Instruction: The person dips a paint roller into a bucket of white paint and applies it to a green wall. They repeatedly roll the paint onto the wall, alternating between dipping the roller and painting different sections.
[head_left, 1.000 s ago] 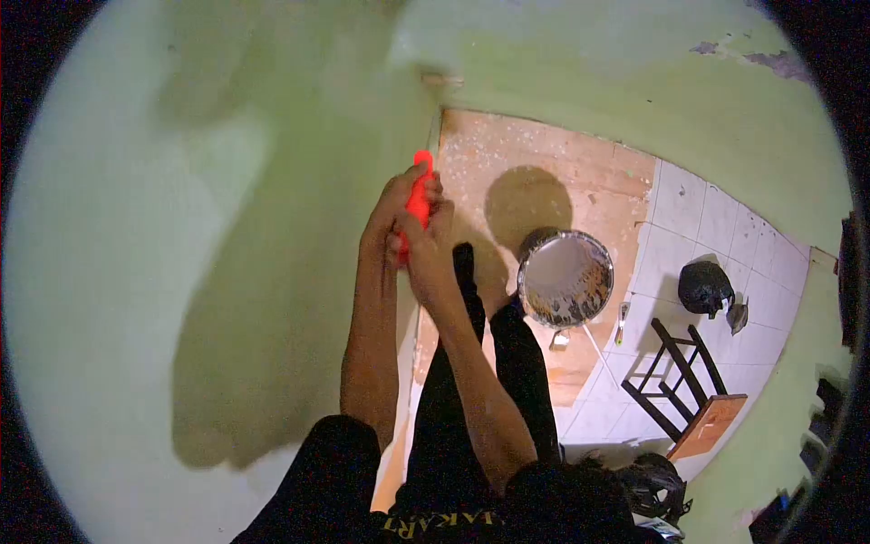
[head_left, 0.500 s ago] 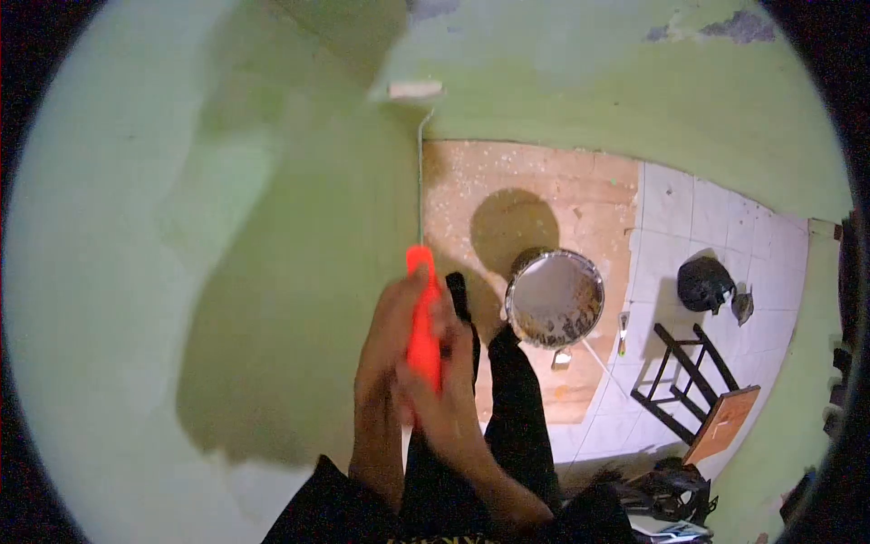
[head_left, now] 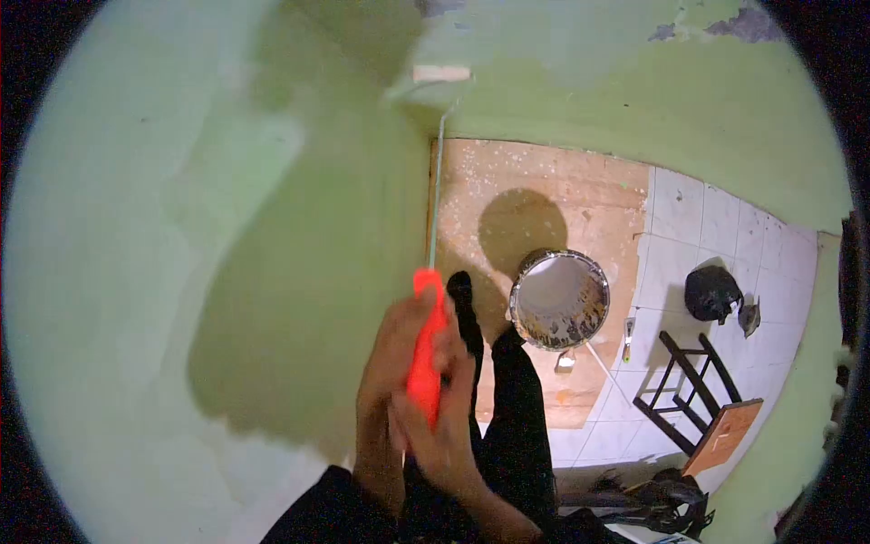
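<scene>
Both hands are closed around the orange-red handle [head_left: 430,349] of a paint roller. My left hand [head_left: 388,352] wraps the upper part, while my right hand [head_left: 444,437] grips lower down, near the handle's end. From the handle a thin metal rod [head_left: 438,186] runs up to the pale roller sleeve [head_left: 442,74], which lies against the green wall [head_left: 562,100] near the corner. To the right on the floor stands a round paint bucket [head_left: 559,299], its inner wall smeared and a light paint surface inside.
Beneath the bucket lies a paint-spotted brown sheet [head_left: 598,208] over white tiles [head_left: 675,213]. A flat brush [head_left: 565,361], a scraper [head_left: 628,340], a black bag [head_left: 711,293] and a wooden stool [head_left: 722,435] are on the right. The left wall [head_left: 272,317] is close beside my hands.
In the view the roller sleeve has shifted right and slightly up, and the handle sits a little lower. Both hands keep their hold. The whole scene has shifted slightly too.
</scene>
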`<state>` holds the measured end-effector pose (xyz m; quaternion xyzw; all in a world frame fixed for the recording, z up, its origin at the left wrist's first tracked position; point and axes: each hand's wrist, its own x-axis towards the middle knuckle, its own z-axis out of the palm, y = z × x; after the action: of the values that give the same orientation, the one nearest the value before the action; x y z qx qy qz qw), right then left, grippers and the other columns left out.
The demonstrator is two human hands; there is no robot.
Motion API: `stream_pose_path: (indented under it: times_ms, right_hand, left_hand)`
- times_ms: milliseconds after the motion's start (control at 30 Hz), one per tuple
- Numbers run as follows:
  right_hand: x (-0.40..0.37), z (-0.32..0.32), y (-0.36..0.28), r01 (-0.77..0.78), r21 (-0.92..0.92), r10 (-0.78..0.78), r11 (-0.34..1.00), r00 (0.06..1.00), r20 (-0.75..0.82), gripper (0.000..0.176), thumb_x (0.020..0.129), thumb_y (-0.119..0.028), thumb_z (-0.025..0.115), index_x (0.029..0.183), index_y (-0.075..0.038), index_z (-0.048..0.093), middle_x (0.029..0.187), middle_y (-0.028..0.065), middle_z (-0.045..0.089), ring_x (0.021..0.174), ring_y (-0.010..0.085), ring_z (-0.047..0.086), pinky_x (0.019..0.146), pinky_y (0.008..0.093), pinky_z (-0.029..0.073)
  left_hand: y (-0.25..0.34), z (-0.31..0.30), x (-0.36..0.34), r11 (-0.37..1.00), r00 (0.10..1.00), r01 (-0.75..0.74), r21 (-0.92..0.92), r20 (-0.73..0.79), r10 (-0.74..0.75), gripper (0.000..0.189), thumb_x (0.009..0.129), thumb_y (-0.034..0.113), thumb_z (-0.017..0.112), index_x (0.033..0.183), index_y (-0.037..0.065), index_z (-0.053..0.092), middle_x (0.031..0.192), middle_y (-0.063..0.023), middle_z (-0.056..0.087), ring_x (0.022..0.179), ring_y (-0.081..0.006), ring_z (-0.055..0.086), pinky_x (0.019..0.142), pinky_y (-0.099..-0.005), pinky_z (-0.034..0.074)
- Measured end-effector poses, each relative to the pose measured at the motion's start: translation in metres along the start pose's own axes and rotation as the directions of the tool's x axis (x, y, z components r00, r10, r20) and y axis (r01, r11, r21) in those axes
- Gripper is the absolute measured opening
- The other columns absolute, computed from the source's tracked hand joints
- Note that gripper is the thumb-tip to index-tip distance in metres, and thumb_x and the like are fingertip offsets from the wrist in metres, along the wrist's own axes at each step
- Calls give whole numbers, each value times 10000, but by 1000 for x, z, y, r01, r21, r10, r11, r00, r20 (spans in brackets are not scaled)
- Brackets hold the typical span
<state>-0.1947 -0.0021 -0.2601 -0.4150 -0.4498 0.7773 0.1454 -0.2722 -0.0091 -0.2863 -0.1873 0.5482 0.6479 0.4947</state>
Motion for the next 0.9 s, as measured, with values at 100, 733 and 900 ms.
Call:
stream_pose_path:
  times_ms: [100,733,900]
  right_hand:
    - [38,-6,40,-269,263,263,927,963,55,577,799,-106,536,1264,6,214,1201,175,354,1134,250,394,953,388,354]
    - [14,42,-3,123,-152,-113,981,991,69,536,839,-134,515,1287,-8,248,1110,159,430,949,190,499,796,314,432]
    - [16,41,2,-67,46,61,997,990,126,532,852,-140,513,1288,-5,241,1133,163,420,914,151,514,768,289,447]
  left_hand:
    - [-8,-21,70,994,988,108,-34,116,-103,317,906,359,520,865,46,489,563,9,433,442,-86,412,413,-221,362]
    - [43,-36,11,991,989,-107,76,108,98,362,871,410,552,828,52,519,620,0,519,474,-85,468,441,-211,396]
    - [55,-33,7,999,985,-42,13,165,39,317,860,374,579,824,66,517,608,8,500,476,-79,458,452,-221,404]
